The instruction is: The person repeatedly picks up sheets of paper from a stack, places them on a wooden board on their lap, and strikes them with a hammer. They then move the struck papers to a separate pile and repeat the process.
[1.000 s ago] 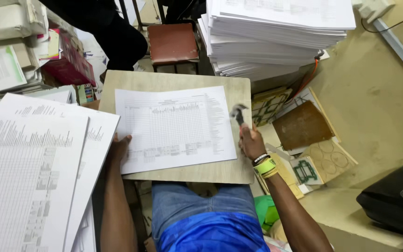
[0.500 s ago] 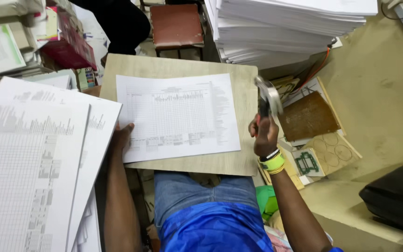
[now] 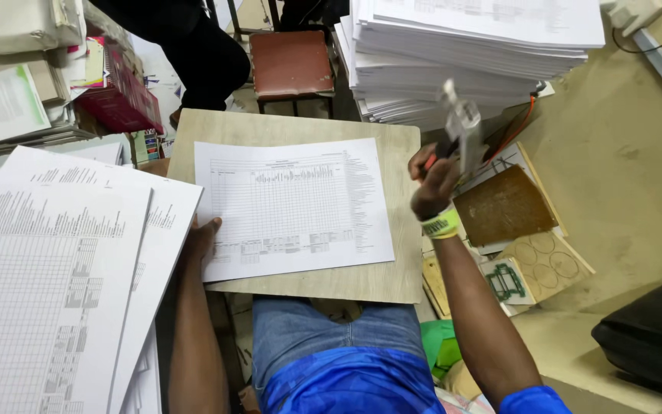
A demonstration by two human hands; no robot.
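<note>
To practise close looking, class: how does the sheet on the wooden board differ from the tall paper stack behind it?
The sheet is a single page lying flat on the board; the stack is many pages piled high. The sheet shows its whole printed table; the stack shows mostly its edges. The left hand touches the sheet's edge; no hand touches the stack, though the right hand holds a metal tool raised before it. Both are white printed paper.
</note>
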